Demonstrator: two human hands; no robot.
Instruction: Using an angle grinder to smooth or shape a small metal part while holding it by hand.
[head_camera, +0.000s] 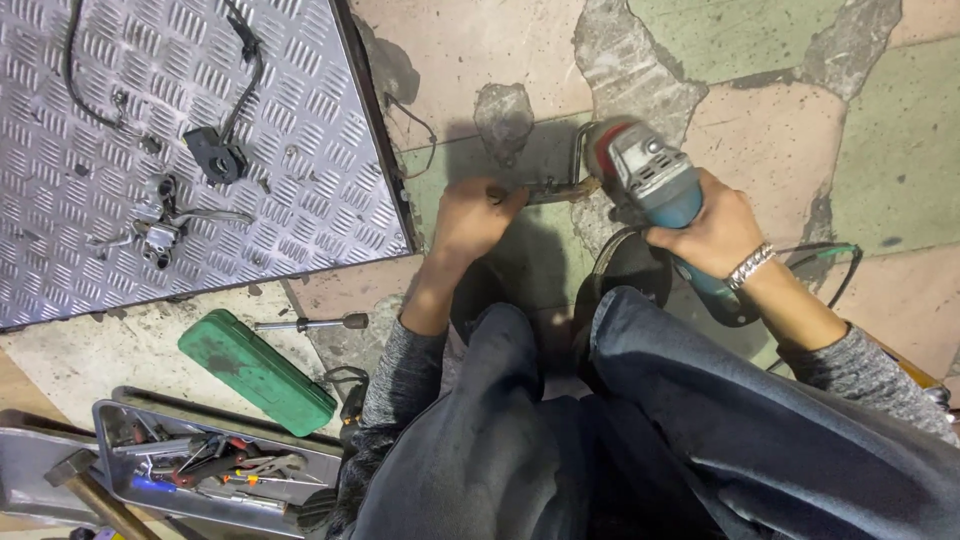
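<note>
A: Report the state of both hands.

B: My right hand (712, 232), right of frame centre, is wrapped around the body of the blue angle grinder (655, 180). My left hand (470, 215), at centre, is closed on a small metal part (553, 190), pinning it to the cracked floor (480, 50).

A: Contact point?

B: The grinder head sits at the part's right end; whether they touch is probably hidden. 1 green case (255, 370) lies lower left.
</note>
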